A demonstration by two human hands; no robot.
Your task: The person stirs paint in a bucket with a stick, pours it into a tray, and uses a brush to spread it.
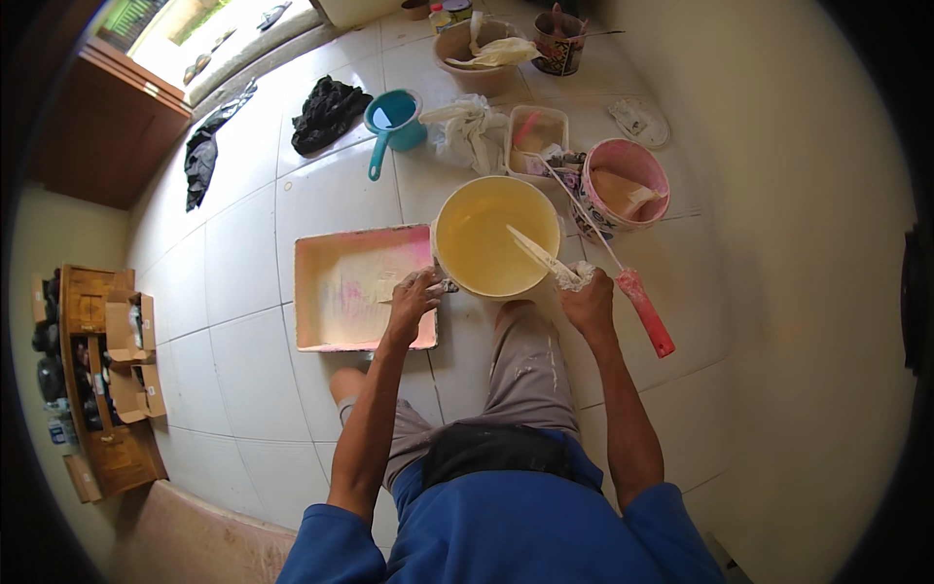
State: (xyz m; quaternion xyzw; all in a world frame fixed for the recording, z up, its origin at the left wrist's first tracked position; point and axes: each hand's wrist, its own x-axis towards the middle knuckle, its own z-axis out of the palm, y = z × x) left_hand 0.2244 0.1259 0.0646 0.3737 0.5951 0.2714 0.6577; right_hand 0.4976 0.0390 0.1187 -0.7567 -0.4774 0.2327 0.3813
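A pail (pixel 439 234) of pale yellow paint stands on the floor in front of me. My right hand (pixel 588 298), at its right side, is closed around a paint-coated stirring stick (pixel 533 249). The stick slants over the rim, its far end above or in the paint; I cannot tell which. My left hand (pixel 416 298) is at the pail's left side, over the right edge of a paint tray (pixel 321 292) with pink and cream stains. Its fingers are bent around something small and dark beside the pail, too hidden to name.
Right of the pail, a paint roller (pixel 646 311) with a red handle leans on a pink-stained bucket (pixel 595 161). Behind are a teal dipper (pixel 377 151), crumpled plastic (pixel 469 136), a small tub (pixel 525 115), a brown basin (pixel 457 73) and a black bag (pixel 329 115). A wall runs along the right.
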